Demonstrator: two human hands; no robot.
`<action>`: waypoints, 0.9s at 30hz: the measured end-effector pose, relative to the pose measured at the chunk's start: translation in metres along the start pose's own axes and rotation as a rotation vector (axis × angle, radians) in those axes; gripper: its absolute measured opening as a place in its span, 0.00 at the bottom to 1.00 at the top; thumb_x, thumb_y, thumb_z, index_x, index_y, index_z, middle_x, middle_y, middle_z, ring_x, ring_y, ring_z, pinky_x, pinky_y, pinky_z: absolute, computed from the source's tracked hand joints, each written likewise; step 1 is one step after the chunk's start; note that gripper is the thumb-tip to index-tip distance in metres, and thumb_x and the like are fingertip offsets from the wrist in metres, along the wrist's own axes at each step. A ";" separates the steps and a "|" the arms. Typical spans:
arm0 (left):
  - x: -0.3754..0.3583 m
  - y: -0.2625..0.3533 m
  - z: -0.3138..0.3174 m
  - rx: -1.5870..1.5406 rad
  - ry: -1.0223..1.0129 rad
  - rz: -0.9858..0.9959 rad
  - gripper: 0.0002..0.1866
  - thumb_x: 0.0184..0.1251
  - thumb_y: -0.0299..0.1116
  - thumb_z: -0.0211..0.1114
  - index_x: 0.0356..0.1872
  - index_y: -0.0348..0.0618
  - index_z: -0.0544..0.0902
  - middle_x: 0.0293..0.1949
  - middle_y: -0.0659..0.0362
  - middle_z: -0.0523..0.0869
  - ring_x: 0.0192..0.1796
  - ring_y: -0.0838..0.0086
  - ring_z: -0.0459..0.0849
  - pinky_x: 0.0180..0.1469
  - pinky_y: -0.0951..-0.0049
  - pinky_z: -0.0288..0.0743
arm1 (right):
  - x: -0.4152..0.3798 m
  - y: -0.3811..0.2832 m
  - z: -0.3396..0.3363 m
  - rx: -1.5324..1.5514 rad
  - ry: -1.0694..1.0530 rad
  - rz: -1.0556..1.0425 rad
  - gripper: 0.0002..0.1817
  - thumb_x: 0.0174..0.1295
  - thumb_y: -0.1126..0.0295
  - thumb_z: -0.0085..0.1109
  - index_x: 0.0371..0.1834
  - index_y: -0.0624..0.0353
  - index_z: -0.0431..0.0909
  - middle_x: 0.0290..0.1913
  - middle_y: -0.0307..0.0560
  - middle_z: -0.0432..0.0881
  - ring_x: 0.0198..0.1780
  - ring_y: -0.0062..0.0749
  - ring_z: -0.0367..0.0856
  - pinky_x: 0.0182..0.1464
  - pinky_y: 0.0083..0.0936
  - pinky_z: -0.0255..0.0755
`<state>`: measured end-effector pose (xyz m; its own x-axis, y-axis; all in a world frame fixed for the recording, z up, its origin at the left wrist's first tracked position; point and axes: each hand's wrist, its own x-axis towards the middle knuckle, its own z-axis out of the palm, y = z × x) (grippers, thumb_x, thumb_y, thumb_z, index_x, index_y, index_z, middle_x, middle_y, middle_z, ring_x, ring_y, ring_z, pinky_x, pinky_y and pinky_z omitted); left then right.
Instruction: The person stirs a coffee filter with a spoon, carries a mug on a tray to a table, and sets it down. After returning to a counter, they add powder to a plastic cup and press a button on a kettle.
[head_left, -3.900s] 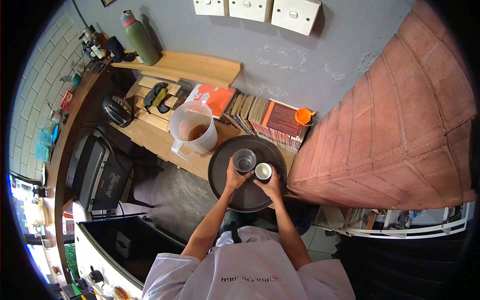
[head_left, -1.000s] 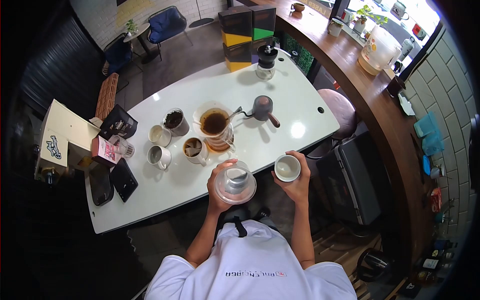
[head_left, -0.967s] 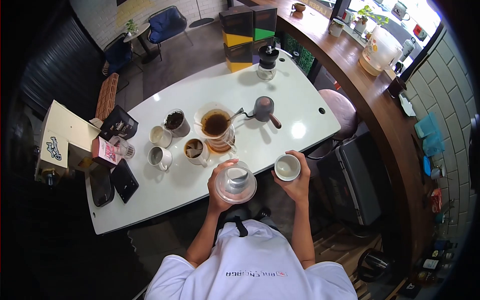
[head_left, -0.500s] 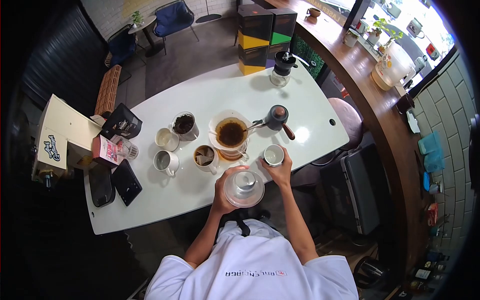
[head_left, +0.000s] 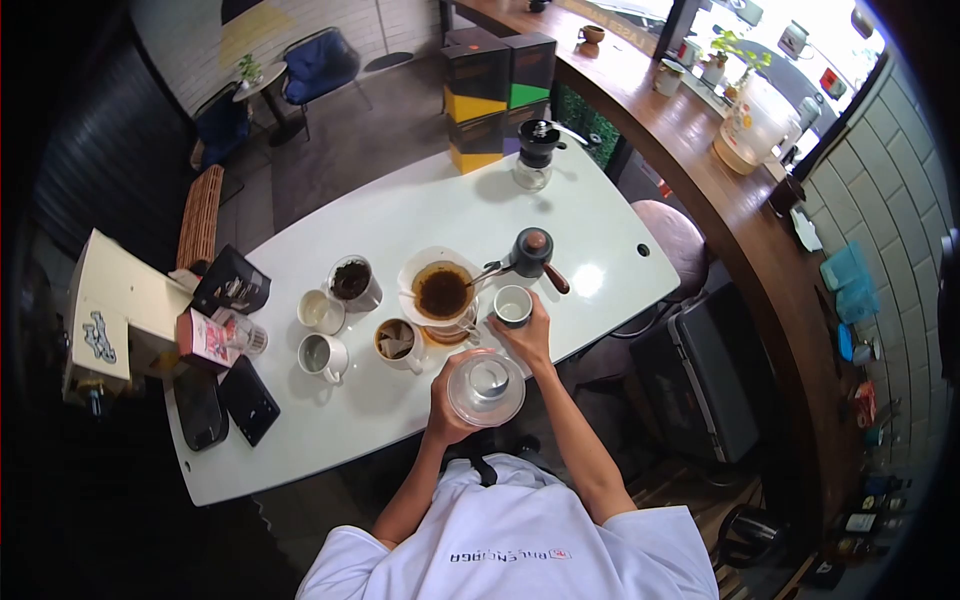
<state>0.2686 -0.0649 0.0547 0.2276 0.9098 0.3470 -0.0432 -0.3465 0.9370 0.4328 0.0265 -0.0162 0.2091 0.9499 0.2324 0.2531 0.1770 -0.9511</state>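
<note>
Two hands, each gripping one vessel. Right hand [head_left: 528, 335]: closed round a small white cup [head_left: 513, 306], set at the near edge of the white table [head_left: 600, 215], contents not discernible. Left hand [head_left: 447, 410]: wrapped under a clear glass [head_left: 485, 386], held above the table edge. Beside the cup: pour-over dripper [head_left: 441, 292] with dark wet grounds, dark kettle [head_left: 531, 252] just behind. Leftward: mug holding a used filter [head_left: 397, 342], glass of dark grounds [head_left: 352, 281], two white mugs [head_left: 320, 331].
</note>
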 end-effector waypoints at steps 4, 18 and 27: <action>0.008 -0.010 0.012 -0.033 -0.091 -0.032 0.52 0.25 0.40 0.88 0.58 0.36 0.70 0.56 0.50 0.79 0.59 0.67 0.78 0.63 0.66 0.69 | 0.002 0.013 -0.003 -0.129 -0.002 -0.115 0.43 0.36 0.65 0.81 0.57 0.69 0.70 0.51 0.58 0.78 0.54 0.44 0.79 0.55 0.32 0.73; 0.085 0.007 0.191 -0.260 -0.539 -0.085 0.41 0.32 0.29 0.84 0.54 0.32 0.74 0.49 0.53 0.82 0.51 0.70 0.82 0.59 0.65 0.75 | -0.110 -0.085 -0.281 0.034 -0.090 0.192 0.45 0.47 0.74 0.74 0.70 0.60 0.60 0.67 0.46 0.66 0.67 0.35 0.67 0.69 0.32 0.63; 0.104 0.037 0.392 -0.317 -0.742 0.015 0.45 0.28 0.37 0.87 0.55 0.36 0.76 0.49 0.56 0.82 0.52 0.71 0.82 0.58 0.68 0.74 | -0.114 -0.077 -0.408 -0.260 0.330 -0.090 0.41 0.37 0.68 0.74 0.58 0.68 0.67 0.55 0.61 0.75 0.58 0.56 0.74 0.60 0.36 0.68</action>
<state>0.6715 -0.0727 0.1099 0.8067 0.4781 0.3474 -0.3002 -0.1749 0.9377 0.7748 -0.2007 0.1130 0.4553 0.7930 0.4048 0.5053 0.1442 -0.8508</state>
